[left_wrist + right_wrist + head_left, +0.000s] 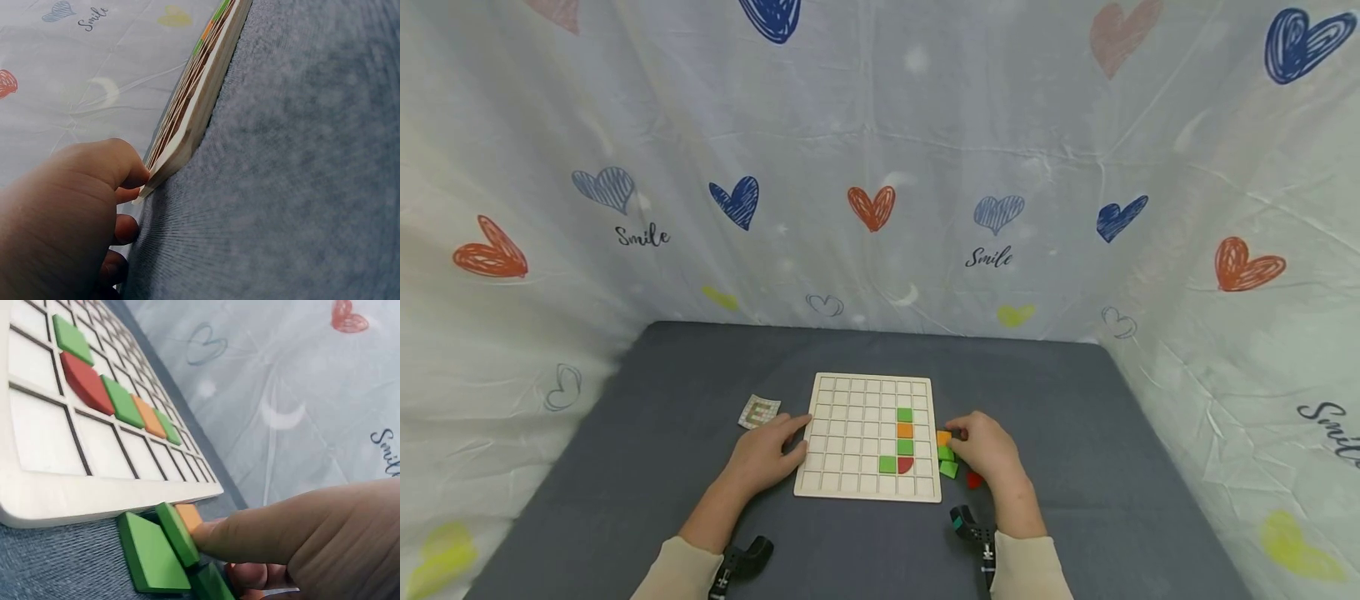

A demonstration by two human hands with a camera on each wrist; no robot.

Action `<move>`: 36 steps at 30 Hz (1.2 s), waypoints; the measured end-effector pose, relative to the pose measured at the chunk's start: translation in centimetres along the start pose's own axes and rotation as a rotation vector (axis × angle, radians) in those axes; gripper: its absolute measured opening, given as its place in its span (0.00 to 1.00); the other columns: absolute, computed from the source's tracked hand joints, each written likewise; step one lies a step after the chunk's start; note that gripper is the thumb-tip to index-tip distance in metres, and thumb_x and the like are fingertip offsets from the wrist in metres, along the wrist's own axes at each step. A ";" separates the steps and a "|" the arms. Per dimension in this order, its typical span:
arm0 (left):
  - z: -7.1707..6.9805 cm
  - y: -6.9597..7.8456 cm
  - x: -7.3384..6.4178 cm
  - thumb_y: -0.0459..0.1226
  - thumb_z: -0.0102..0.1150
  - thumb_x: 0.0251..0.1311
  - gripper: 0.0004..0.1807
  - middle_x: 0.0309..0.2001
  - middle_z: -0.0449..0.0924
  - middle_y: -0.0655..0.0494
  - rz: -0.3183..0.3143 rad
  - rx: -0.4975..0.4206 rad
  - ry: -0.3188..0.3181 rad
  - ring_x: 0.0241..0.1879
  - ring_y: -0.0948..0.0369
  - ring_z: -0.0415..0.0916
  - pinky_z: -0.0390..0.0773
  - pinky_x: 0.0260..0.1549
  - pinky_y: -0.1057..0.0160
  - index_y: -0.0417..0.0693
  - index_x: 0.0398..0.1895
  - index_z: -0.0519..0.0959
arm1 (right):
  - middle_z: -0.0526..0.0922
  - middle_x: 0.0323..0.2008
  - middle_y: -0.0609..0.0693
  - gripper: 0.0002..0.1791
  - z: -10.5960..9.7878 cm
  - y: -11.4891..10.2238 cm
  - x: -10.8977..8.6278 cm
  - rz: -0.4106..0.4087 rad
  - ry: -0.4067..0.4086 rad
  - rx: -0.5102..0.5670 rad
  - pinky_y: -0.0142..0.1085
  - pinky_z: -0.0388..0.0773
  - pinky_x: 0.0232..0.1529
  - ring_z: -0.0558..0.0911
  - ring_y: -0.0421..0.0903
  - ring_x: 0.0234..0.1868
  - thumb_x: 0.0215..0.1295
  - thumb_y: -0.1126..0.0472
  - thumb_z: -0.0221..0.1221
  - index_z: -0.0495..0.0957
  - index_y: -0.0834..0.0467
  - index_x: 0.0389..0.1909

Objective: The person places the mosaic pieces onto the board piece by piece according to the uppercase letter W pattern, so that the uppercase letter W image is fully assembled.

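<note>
A pale wooden grid board lies on the dark table. Seated in its squares are green tiles, one orange tile and a red rounded tile. My left hand rests against the board's left edge, index finger and thumb apart along it. Beyond the board's right edge my right hand pinches at a loose orange tile. Loose green tiles lie right beside its fingertips. Part of a red piece shows below that hand.
A small card with a pixel pattern lies left of the board, close to the left hand. White curtains printed with hearts hang around the table at the back and sides.
</note>
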State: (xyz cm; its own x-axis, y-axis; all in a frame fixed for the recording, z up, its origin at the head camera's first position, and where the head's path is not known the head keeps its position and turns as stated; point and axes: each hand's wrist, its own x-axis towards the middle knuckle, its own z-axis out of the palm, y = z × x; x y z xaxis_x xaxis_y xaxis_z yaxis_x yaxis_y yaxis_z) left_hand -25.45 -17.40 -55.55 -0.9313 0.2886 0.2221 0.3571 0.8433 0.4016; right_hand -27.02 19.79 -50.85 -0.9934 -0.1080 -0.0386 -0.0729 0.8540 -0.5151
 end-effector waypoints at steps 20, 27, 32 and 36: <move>-0.1 0.2 -0.1 0.41 0.64 0.67 0.23 0.27 0.62 0.65 -0.008 -0.003 -0.008 0.19 0.67 0.54 0.60 0.22 0.63 0.50 0.65 0.81 | 0.71 0.27 0.46 0.15 -0.8 -0.9 -0.1 -0.081 0.151 -0.048 0.39 0.64 0.25 0.68 0.44 0.25 0.61 0.62 0.68 0.89 0.57 0.49; -0.1 0.1 -0.1 0.41 0.64 0.67 0.23 0.27 0.62 0.65 -0.001 -0.005 -0.001 0.19 0.67 0.54 0.60 0.22 0.63 0.49 0.65 0.81 | 0.72 0.26 0.45 0.16 -1.0 -4.4 -1.0 -0.181 0.161 -0.074 0.36 0.61 0.23 0.68 0.43 0.23 0.61 0.60 0.67 0.88 0.55 0.50; -0.1 0.1 -0.1 0.41 0.64 0.67 0.23 0.27 0.61 0.65 -0.004 -0.012 -0.002 0.19 0.67 0.54 0.60 0.22 0.63 0.50 0.65 0.81 | 0.84 0.32 0.45 0.16 0.1 -6.5 -1.7 -0.277 0.131 -0.073 0.33 0.62 0.18 0.76 0.40 0.27 0.60 0.60 0.65 0.89 0.52 0.50; -0.2 0.2 -0.1 0.41 0.64 0.67 0.23 0.27 0.61 0.65 -0.003 -0.014 0.000 0.19 0.66 0.54 0.60 0.22 0.63 0.49 0.65 0.81 | 0.70 0.15 0.41 0.16 1.2 -7.6 -2.0 -0.349 0.074 -0.091 0.32 0.51 0.15 0.61 0.37 0.15 0.62 0.58 0.65 0.89 0.51 0.51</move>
State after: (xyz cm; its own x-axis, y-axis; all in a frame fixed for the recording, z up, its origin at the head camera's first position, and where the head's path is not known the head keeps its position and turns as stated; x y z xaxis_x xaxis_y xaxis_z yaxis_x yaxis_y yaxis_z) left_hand -25.28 -17.32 -55.30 -0.9324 0.2861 0.2209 0.3553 0.8377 0.4147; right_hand -24.40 12.94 -47.86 -0.9106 -0.3669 0.1901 -0.4132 0.8144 -0.4076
